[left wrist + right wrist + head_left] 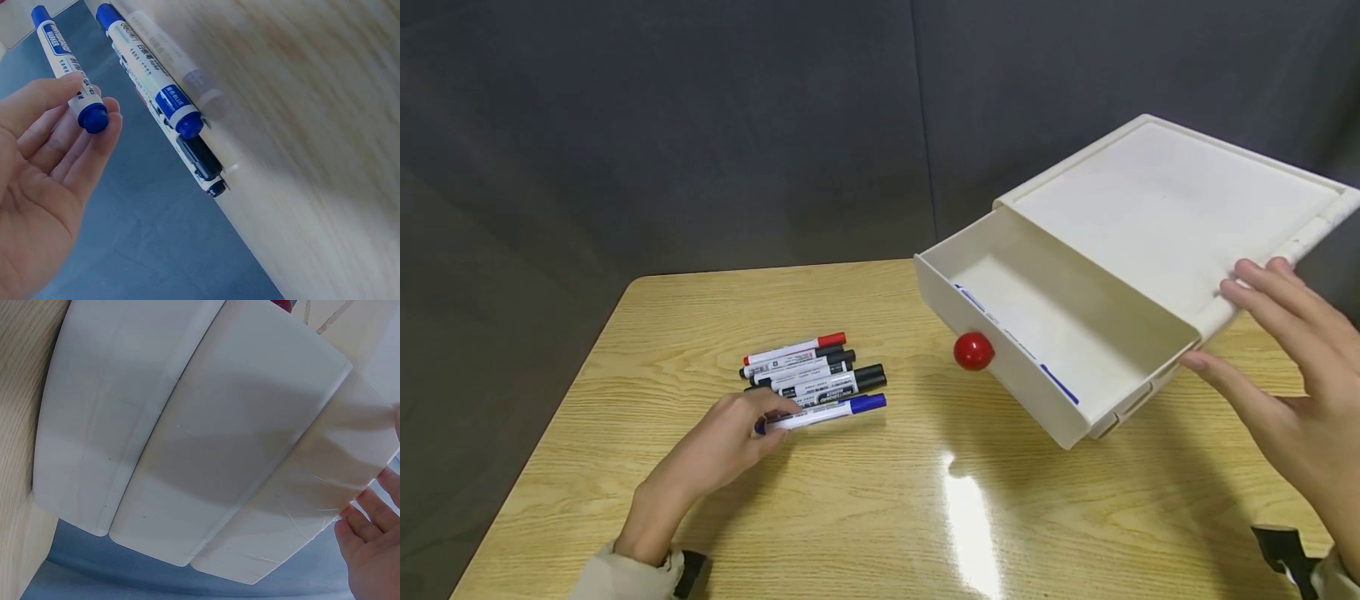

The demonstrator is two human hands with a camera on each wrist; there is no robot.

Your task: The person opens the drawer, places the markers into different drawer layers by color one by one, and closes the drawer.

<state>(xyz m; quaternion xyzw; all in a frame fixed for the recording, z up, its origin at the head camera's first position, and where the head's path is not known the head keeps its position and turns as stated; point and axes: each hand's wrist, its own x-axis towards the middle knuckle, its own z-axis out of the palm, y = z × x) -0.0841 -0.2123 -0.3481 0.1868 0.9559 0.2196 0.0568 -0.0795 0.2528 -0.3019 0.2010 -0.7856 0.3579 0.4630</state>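
My left hand [726, 437] pinches a blue whiteboard marker [823, 414] between thumb and fingers, lifted off the table in the left wrist view. Just beside it lies a second blue marker [150, 69] at the edge of a row of markers. With its fingers fairly straight, my right hand [1300, 367] rests on the near edge of a white drawer unit [1180, 200], thumb at the front corner. The unit's top drawer [1007, 367] is pulled out and has a round red knob [973, 351]. Behind the drawer's front panel shows a blue-and-white marker [1015, 342], mostly hidden.
The row on the wooden table [662, 342] also holds a red marker [793, 348] and several black markers [870, 377]. Lower drawers [112, 412] of the unit show in the right wrist view. A dark curtain [737, 133] hangs behind the table.
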